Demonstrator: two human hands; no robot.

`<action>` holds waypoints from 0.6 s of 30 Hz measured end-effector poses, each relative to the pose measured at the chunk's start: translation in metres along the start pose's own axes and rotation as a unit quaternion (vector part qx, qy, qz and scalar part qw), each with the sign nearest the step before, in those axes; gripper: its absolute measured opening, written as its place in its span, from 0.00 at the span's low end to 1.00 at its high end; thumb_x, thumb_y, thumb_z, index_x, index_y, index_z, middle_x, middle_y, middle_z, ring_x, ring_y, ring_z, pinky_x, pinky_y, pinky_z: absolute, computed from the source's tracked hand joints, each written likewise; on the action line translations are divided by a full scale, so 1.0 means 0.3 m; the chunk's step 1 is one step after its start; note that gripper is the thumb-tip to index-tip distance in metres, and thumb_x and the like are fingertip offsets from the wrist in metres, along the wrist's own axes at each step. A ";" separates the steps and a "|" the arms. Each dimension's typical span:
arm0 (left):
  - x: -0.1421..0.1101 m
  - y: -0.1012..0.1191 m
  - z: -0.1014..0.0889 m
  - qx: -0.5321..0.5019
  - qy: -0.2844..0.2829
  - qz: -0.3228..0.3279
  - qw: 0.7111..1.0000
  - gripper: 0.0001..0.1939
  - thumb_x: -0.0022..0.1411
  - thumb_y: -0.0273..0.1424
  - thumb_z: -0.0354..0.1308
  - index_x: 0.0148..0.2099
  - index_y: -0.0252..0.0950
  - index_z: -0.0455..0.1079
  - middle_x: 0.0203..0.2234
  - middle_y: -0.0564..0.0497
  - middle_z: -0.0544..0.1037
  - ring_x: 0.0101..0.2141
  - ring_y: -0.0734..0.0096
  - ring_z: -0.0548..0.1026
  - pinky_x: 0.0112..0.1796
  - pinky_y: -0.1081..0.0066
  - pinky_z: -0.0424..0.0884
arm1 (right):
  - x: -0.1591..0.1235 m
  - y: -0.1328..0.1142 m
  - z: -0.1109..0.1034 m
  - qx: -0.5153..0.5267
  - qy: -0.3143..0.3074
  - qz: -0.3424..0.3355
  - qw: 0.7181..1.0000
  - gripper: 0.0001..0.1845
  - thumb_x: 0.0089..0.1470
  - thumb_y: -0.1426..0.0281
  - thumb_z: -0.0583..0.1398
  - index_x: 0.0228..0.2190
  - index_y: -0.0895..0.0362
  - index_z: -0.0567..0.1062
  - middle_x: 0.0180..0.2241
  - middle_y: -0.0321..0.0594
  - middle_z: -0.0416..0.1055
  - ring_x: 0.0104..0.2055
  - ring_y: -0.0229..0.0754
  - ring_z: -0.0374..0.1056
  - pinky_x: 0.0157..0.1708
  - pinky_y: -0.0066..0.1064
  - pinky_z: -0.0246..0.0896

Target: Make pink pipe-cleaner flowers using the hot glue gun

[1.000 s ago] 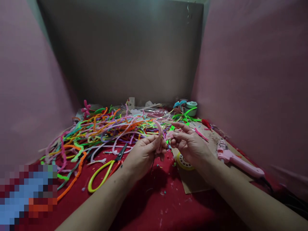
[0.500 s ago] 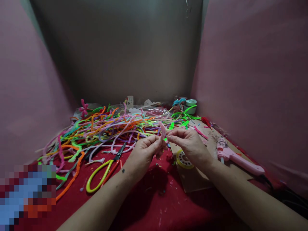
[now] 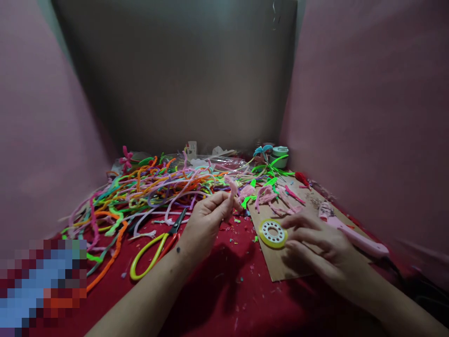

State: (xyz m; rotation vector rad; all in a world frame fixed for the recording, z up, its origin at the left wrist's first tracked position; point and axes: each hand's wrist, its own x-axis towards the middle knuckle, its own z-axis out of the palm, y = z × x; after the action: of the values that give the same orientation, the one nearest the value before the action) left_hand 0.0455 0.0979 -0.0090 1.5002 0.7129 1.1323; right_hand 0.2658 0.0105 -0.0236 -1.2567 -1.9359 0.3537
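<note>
Pinching a pink fuzzy piece (image 3: 232, 186) between closed thumb and forefinger, the left hand (image 3: 207, 219) is raised above the middle of the red cloth (image 3: 196, 304); the piece stands up from the grip, its tip curving to the left. The right hand (image 3: 324, 243) is positioned over the right part of the cardboard sheet (image 3: 280, 270), palm down, with its fingers partly spread and a gap between thumb and forefinger; nothing is seen in its hold. Its fingertips lie at the right rim of a yellow tape roll (image 3: 266, 233) with a perforated white core, though whether they touch it cannot be told. The roll rests flat just inside the left edge of the cardboard sheet, toward the near left corner. Loose pink fuzzy strips (image 3: 266, 194) occupy the far left part of the same sheet, with a magenta strip (image 3: 293, 194) beside them. A pink glue gun (image 3: 358, 238) lies along the right side of the sheet, beyond the right hand. To the left of the left hand, scissors (image 3: 161, 249) with one yellow and one red handle rest on the cloth, dark blades pointing away. Behind them, a tangled heap of multicoloured pipe cleaners (image 3: 164, 185) extends across the far left part of the cloth. A pale green jar (image 3: 279, 158) stands near the far right corner.
</note>
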 end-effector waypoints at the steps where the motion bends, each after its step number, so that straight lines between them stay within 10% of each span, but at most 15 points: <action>1: -0.001 0.002 0.001 -0.002 0.006 0.006 1.000 0.11 0.59 0.36 0.53 0.29 0.35 0.69 0.22 0.54 0.66 0.24 0.77 0.59 0.28 0.75 0.57 | -0.036 0.026 -0.020 -0.059 0.052 -0.016 0.997 0.09 0.54 0.67 0.54 0.34 0.51 0.74 0.42 0.44 0.68 0.44 0.46 0.65 0.41 0.36 0.62; 4: 0.000 0.006 0.002 -0.011 0.016 0.016 1.000 0.11 0.58 0.36 0.54 0.28 0.35 0.69 0.22 0.54 0.66 0.24 0.77 0.60 0.28 0.75 0.57 | -0.132 0.154 -0.088 -0.258 0.162 0.041 0.952 0.16 0.53 0.66 0.53 0.44 0.53 0.69 0.45 0.50 0.66 0.48 0.54 0.62 0.44 0.45 0.59; 9: 0.004 0.005 0.001 0.003 0.020 0.028 0.999 0.12 0.58 0.36 0.53 0.27 0.34 0.68 0.22 0.54 0.66 0.24 0.77 0.60 0.28 0.75 0.58 | -0.233 0.366 -0.161 -0.400 0.076 0.118 0.906 0.19 0.49 0.70 0.51 0.44 0.58 0.67 0.40 0.52 0.70 0.41 0.55 0.66 0.40 0.45 0.61; 18: 0.021 -0.014 -0.022 0.009 0.018 0.021 1.000 0.12 0.59 0.37 0.53 0.30 0.34 0.71 0.23 0.53 0.67 0.25 0.76 0.61 0.29 0.74 0.58 | -0.189 0.334 -0.177 -0.368 0.078 0.096 0.922 0.16 0.50 0.69 0.52 0.42 0.58 0.70 0.33 0.51 0.67 0.33 0.49 0.67 0.33 0.38 0.62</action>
State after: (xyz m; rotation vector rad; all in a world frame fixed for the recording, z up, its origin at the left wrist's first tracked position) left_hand 0.0422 0.1070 -0.0115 1.5201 0.7196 1.1899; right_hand 0.3811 -0.0005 -0.0752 -1.8882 -1.8636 -0.4217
